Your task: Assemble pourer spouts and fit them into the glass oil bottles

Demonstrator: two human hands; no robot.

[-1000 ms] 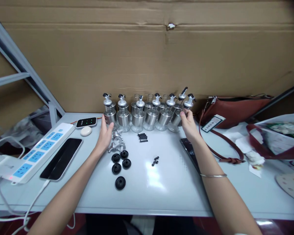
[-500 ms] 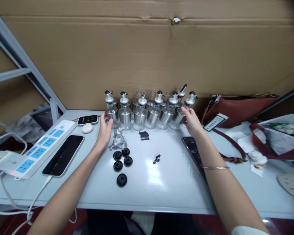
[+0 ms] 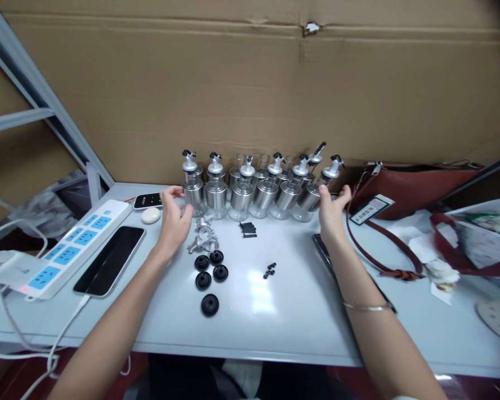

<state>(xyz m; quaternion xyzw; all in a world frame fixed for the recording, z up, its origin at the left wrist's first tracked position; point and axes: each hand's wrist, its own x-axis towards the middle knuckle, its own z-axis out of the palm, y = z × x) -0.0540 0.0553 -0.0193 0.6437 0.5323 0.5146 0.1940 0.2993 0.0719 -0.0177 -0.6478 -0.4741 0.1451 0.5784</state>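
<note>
Two rows of glass bottles with steel sleeves stand against the cardboard; the front ones carry silver pour spouts with black levers. My left hand (image 3: 174, 221) is open beside the leftmost front bottle (image 3: 194, 195), its fingers loosely curved. At the opposite end, my right hand (image 3: 333, 214) is open with fingers spread, close to the rightmost front bottle (image 3: 309, 199). Whether either hand touches glass is hard to tell. In front of the row lie silver spout parts (image 3: 204, 236), small black levers (image 3: 248, 229), black round stoppers (image 3: 210, 305) and tiny black pieces (image 3: 269, 271).
On the left are a power strip (image 3: 77, 244), a phone (image 3: 110, 261) on a cable, a small device (image 3: 148, 201) and a white round case (image 3: 150, 215). A brown bag (image 3: 420, 189) with its strap sits at right, and another phone (image 3: 324, 253) lies partly under my right forearm.
Both hands have come away from the ends of the bottle row, the right one spreading its fingers outward. The view has shifted slightly; the bottles and loose parts keep their arrangement.
</note>
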